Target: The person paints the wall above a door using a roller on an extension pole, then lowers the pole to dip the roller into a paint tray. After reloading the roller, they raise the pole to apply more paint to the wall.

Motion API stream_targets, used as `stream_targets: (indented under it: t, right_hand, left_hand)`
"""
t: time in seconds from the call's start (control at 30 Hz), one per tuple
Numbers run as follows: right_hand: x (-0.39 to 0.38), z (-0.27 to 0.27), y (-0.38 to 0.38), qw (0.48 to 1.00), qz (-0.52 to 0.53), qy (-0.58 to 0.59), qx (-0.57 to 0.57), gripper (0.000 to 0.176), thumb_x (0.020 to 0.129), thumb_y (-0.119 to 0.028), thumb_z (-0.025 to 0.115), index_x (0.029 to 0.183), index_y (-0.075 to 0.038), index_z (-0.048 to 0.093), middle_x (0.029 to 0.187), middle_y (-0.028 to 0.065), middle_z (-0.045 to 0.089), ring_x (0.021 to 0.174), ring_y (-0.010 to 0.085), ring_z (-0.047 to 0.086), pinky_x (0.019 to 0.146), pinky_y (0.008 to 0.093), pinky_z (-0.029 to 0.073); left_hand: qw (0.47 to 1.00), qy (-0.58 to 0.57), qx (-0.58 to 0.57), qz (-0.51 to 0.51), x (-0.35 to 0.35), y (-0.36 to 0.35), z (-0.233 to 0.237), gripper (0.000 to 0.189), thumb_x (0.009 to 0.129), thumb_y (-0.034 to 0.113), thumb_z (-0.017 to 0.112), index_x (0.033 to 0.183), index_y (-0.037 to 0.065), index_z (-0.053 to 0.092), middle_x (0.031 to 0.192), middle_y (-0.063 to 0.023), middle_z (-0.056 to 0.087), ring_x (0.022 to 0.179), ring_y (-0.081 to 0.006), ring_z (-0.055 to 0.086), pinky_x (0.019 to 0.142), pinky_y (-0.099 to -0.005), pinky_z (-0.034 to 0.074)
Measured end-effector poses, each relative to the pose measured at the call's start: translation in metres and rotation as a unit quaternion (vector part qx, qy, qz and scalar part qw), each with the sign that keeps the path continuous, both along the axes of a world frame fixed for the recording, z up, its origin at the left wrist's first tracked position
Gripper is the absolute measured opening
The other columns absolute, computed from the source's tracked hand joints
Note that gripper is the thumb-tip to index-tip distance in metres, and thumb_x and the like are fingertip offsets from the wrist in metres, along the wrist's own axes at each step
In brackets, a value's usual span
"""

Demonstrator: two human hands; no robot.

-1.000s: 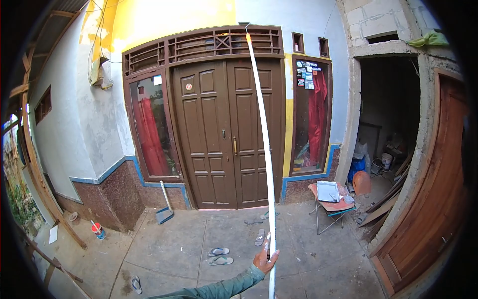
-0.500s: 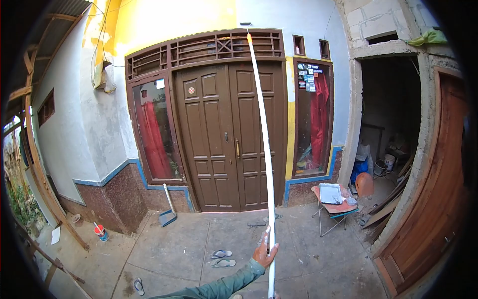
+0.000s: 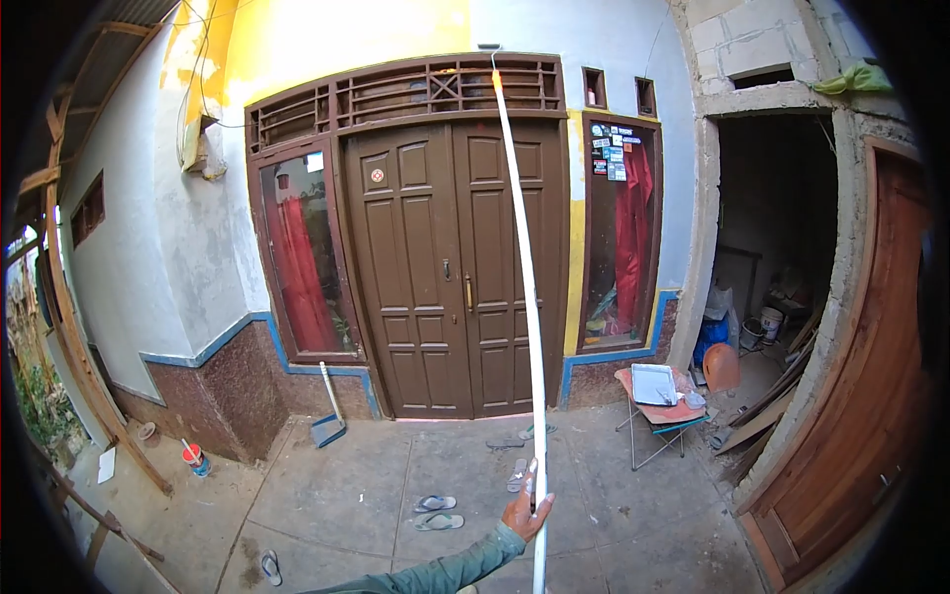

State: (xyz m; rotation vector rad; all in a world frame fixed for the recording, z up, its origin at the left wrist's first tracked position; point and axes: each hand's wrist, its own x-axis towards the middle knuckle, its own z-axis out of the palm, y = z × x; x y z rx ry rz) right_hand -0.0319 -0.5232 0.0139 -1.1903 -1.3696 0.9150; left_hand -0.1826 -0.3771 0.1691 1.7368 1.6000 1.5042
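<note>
one hand shows: my left hand [image 3: 527,513] has its fingers closed round the long white pole [image 3: 524,287], which rises before the double door [image 3: 435,267], tip by the grille [image 3: 396,94] above it; right hand unseen; i'd grip firmly, steer slowly; it likely flexes.

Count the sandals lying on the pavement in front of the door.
6 sandals: a pair mid-pavement, one near the bottom-left edge, one just left of the pole, two before the door, one of them partly behind the pole. Others may be hidden.
</note>
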Motion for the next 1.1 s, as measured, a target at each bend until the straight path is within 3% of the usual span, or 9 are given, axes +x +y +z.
stream_targets:
  t: [0.1,0.27,0.37,0.6,0.63,0.77,0.83,1.0,1.1]
  right_hand:
    - [-0.003,0.048,0.018,1.0,0.026,0.009,0.004,0.041,0.096,-0.032,0.048,0.127,-0.005,0.054,0.075,0.0101,0.056,0.063,0.0206,0.053,0.058,0.0343,0.046]
    - [-0.016,0.112,0.044,0.998,0.045,0.017,0.044,0.041,0.097,-0.03,0.046,0.129,-0.004,0.051,0.079,0.012,0.058,0.066,0.0218,0.055,0.061,0.0348,0.047]
    - [-0.023,0.146,0.058,0.996,0.056,0.025,0.07,0.042,0.098,-0.028,0.046,0.13,-0.003,0.049,0.082,0.0131,0.059,0.068,0.0225,0.056,0.063,0.0351,0.048]
    - [-0.037,0.203,0.099,0.98,0.015,-0.03,0.195,0.041,0.098,-0.026,0.047,0.133,-0.005,0.047,0.081,0.0133,0.06,0.066,0.0216,0.057,0.061,0.0352,0.047]
    - [-0.037,0.223,0.101,0.996,0.063,-0.006,0.068,0.05,0.097,-0.025,0.045,0.141,-0.005,0.036,0.069,0.0036,0.052,0.049,0.0099,0.045,0.044,0.0274,0.037]
    - [-0.039,0.257,0.125,0.992,0.048,-0.034,0.108,0.049,0.097,-0.024,0.045,0.142,-0.007,0.036,0.071,0.0094,0.055,0.051,0.0144,0.051,0.048,0.0309,0.042]
    - [-0.039,0.281,0.132,0.993,0.046,-0.028,0.101,0.049,0.096,-0.025,0.045,0.14,-0.002,0.039,0.076,0.0131,0.057,0.058,0.0172,0.054,0.056,0.0348,0.045]
    - [-0.036,0.325,0.157,0.992,0.046,-0.024,0.118,0.048,0.097,-0.023,0.044,0.141,-0.004,0.039,0.076,0.01,0.057,0.058,0.0144,0.049,0.056,0.0322,0.044]
    - [-0.037,0.352,0.168,0.985,0.053,0.009,0.164,0.048,0.097,-0.02,0.043,0.142,-0.006,0.038,0.084,0.0093,0.058,0.058,0.0119,0.046,0.056,0.0301,0.044]
  left_hand:
    - [0.997,0.003,0.072,0.024,-0.001,0.016,0.026,0.071,0.092,0.023,0.058,0.146,-0.001,0.018,0.087,-0.0179,0.063,0.071,-0.0227,0.064,0.065,-0.0342,0.051]
    - [0.994,-0.048,0.091,0.036,-0.003,0.035,0.072,0.068,0.092,0.023,0.06,0.143,-0.004,0.024,0.081,-0.0138,0.064,0.07,-0.0198,0.064,0.065,-0.0328,0.051]
    - [0.98,-0.059,0.182,0.053,-0.003,0.036,0.09,0.06,0.092,0.021,0.06,0.138,-0.006,0.033,0.073,-0.0103,0.061,0.063,-0.0158,0.06,0.06,-0.0308,0.05]
    - [0.99,-0.042,0.128,0.031,-0.001,0.025,0.102,0.056,0.092,0.017,0.058,0.137,-0.005,0.034,0.07,-0.0075,0.058,0.059,-0.0109,0.055,0.054,-0.0287,0.045]
    - [0.99,-0.045,0.133,0.017,0.0,0.022,0.107,0.055,0.093,0.017,0.058,0.137,-0.005,0.035,0.07,-0.0074,0.058,0.06,-0.0106,0.055,0.054,-0.0286,0.045]
    - [0.985,-0.033,0.172,-0.002,-0.002,0.018,0.119,0.055,0.093,0.015,0.057,0.139,-0.002,0.034,0.072,-0.007,0.059,0.061,-0.0105,0.056,0.056,-0.0282,0.046]
    - [0.984,-0.049,0.171,-0.012,-0.003,0.017,0.122,0.055,0.093,0.014,0.056,0.141,-0.001,0.033,0.072,-0.0067,0.059,0.062,-0.0107,0.056,0.057,-0.028,0.047]
    - [0.981,-0.097,0.164,-0.027,-0.005,0.015,0.123,0.058,0.093,0.012,0.055,0.145,0.004,0.03,0.074,-0.0058,0.06,0.063,-0.0108,0.056,0.059,-0.0271,0.047]
    - [0.981,-0.102,0.162,-0.024,-0.008,0.014,0.124,0.056,0.094,0.014,0.053,0.145,0.005,0.031,0.073,-0.0047,0.06,0.062,-0.0103,0.054,0.058,-0.0259,0.046]
